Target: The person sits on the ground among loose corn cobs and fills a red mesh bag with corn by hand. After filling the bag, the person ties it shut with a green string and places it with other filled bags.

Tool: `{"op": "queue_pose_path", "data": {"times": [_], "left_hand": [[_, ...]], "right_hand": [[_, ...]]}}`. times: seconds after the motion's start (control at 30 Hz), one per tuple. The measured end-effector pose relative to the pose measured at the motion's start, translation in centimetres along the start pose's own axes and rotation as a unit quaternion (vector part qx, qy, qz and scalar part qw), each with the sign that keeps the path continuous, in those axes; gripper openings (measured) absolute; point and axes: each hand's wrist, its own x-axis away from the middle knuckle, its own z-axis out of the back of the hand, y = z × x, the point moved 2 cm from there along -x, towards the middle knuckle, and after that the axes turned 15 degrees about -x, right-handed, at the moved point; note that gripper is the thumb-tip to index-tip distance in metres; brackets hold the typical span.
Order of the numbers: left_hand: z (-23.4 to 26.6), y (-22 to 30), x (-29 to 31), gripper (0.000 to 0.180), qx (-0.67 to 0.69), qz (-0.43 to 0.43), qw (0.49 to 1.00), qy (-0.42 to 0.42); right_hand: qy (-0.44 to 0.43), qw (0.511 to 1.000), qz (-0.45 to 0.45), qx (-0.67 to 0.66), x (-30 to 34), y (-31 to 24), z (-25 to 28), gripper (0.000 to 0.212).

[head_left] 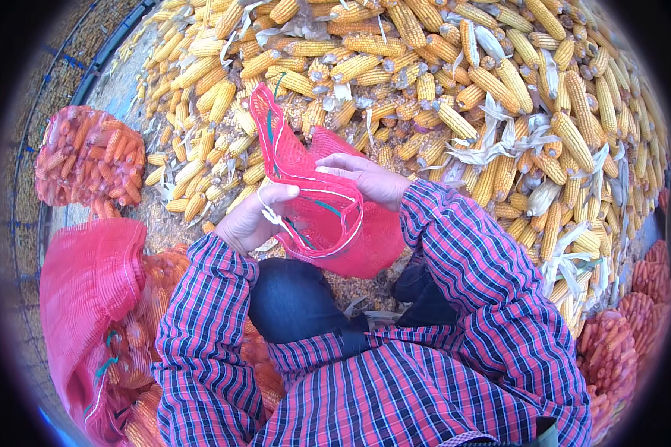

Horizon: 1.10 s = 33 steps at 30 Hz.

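Red mesh bag (324, 223) at centre of view, between hands, mouth uneven. Left hand (255, 217), 9 o'clock of mouth: fingers clamped on rim, white cord (271, 214) alongside. Right hand (373, 180), 2 o'clock: fingertips partly hidden, cannot tell whether clamped. Folded rim could collapse if left grip slackens. Cord could snag thumb. Corn pile (425, 88), 11 to 3 o'clock, could shed cobs if knocked; loose husks (492, 145) could catch mesh.

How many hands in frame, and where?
2: the left hand at the left edge of the red mesh bag, the right hand at its right side. Both show, though some fingers are hidden.
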Motion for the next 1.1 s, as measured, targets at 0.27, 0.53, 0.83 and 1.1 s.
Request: {"op": "queue_pose_path", "data": {"times": [0.27, 0.53, 0.83, 1.1], "left_hand": [[2.3, -0.8, 1.7, 0.020, -0.060, 0.064, 0.969, 0.231], [6.1, 2.8, 13.0, 0.022, -0.003, -0.217, 0.940, 0.264], [4.5, 5.3, 14.5, 0.027, -0.034, -0.241, 0.917, 0.317], [8.7, 3.7, 1.8, 0.032, -0.032, -0.160, 0.942, 0.292]], "right_hand": [[0.055, 0.911, 0.094, 0.398, -0.8, 2.5, 1.0, 0.068], [0.338, 0.900, -0.116, 0.251, -5.7, 10.9, 5.9, 0.114], [-0.176, 0.963, -0.191, -0.074, -21.2, 20.6, -16.4, 0.088], [0.118, 0.977, -0.173, -0.027, -15.4, 6.6, 7.3, 0.073]]}}
